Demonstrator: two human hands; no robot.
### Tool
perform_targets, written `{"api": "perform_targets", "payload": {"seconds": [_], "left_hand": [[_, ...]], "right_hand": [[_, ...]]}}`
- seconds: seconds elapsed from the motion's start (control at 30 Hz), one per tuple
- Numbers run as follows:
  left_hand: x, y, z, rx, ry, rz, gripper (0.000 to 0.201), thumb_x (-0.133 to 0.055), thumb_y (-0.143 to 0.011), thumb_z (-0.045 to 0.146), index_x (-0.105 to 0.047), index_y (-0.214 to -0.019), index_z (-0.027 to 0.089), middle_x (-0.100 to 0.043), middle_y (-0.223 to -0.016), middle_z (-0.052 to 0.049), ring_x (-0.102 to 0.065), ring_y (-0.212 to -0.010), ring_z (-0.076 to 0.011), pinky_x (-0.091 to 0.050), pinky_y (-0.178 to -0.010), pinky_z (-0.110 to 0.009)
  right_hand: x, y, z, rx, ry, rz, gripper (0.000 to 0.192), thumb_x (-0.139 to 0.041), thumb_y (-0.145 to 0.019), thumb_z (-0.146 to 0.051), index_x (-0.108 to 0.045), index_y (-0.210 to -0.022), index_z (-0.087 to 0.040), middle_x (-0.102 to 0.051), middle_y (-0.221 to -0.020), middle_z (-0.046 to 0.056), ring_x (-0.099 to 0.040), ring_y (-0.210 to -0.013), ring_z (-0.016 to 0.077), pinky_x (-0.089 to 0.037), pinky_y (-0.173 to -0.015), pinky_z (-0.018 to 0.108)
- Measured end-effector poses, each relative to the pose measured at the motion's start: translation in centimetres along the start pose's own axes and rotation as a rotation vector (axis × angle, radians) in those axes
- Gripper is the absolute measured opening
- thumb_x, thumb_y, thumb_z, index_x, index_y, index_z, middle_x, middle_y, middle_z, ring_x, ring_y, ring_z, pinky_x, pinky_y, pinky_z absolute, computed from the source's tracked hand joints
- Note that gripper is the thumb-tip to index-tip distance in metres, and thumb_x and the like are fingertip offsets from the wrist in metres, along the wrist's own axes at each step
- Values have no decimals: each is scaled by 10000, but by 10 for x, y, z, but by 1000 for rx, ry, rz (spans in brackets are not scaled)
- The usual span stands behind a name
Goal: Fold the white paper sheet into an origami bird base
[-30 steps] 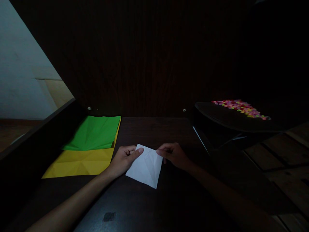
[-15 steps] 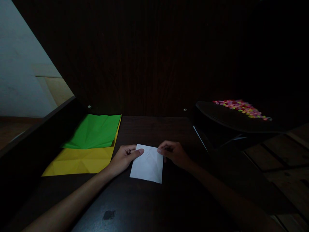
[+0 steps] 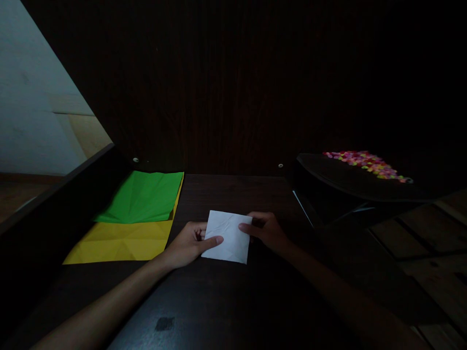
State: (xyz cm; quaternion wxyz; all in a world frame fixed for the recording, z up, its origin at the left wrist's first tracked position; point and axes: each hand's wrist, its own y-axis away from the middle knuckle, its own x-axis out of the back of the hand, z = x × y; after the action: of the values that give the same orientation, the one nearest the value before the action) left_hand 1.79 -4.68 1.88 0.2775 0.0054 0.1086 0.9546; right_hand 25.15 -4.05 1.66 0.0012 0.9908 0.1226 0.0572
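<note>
A small folded white paper (image 3: 229,236) is held just above the dark wooden table (image 3: 233,301), near its middle. My left hand (image 3: 189,244) pinches the paper's left edge, thumb on top. My right hand (image 3: 265,230) pinches the right edge, thumb on the paper and fingers behind it. The paper looks creased and roughly square, its top edge lifted toward me.
A green sheet (image 3: 143,197) lies on a larger yellow sheet (image 3: 120,241) at the left of the table. At the right a dark tray (image 3: 339,177) carries several small colourful pieces (image 3: 367,163). A dark wooden panel rises behind the table.
The white paper has turned from a diamond lying flat to a squarer shape, moved slightly away from me. Both hands shifted their grip along its edges.
</note>
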Motion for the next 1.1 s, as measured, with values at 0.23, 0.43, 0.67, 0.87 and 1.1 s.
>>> {"api": "perform_targets", "payload": {"seconds": [0.23, 0.43, 0.67, 0.87, 1.1], "left_hand": [[0, 1, 0, -16, 48, -17, 283, -726, -790, 369, -711, -957, 141, -744, -896, -60, -667, -756, -168, -502, -681, -267], [0, -1, 0, -5, 84, -39, 311, -746, -773, 349, -710, -999, 137, -740, -873, -53, -671, -735, -167, -537, -655, -279], [0, -2, -2, 16, 75, -40, 316, -792, -721, 305, -714, -960, 113, -747, -857, -61, -686, -734, -173, -562, -643, -279], [2, -3, -2, -58, 96, 36, 362, -783, -735, 311, -707, -1033, 119, -756, -867, -63, -699, -772, -186, -554, -733, -309], [1, 0, 2, -89, 2, 100, 276, -741, -766, 391, -743, -877, 139, -754, -856, -48, -679, -737, -179, -523, -676, -270]], "right_hand": [[-4, 4, 4, -17, 89, -147, 261, -755, -711, -435, -742, -739, -175, -741, -757, 49, -679, -665, 199, -529, -569, 298], [-2, 1, 8, 17, 157, -45, 266, -731, -740, -428, -743, -739, -162, -752, -784, 57, -680, -694, 200, -526, -598, 290], [-2, 0, 8, -18, 145, -51, 321, -738, -727, -442, -743, -831, -139, -750, -862, 74, -674, -746, 207, -516, -648, 298], [-2, 1, 9, -91, 79, -174, 335, -748, -717, -468, -710, -713, -135, -687, -648, 34, -592, -540, 137, -454, -507, 243], [-2, 6, 2, -186, 85, -318, 336, -741, -719, -463, -682, -701, -133, -652, -613, 13, -549, -500, 105, -393, -456, 207]]}}
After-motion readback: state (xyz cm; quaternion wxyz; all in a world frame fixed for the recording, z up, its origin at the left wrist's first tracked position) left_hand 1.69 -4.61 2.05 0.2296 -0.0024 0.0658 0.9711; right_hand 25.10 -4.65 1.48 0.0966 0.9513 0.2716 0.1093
